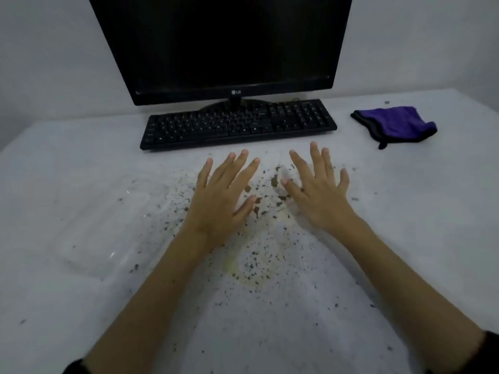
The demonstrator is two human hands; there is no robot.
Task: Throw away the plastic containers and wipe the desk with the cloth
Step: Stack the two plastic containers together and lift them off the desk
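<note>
Left hand (220, 197) and right hand (318, 188) side by side, palms down, fingers spread

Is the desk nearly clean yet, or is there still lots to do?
Lots to do. Nothing looks done: a clear container still lies on the desk, and another, hard to see, seems to sit under the right hand. Crumbs and a yellowish stain cover the middle. Both hands, left too, are open and hold nothing. The cloth lies untouched by the keyboard.
</note>
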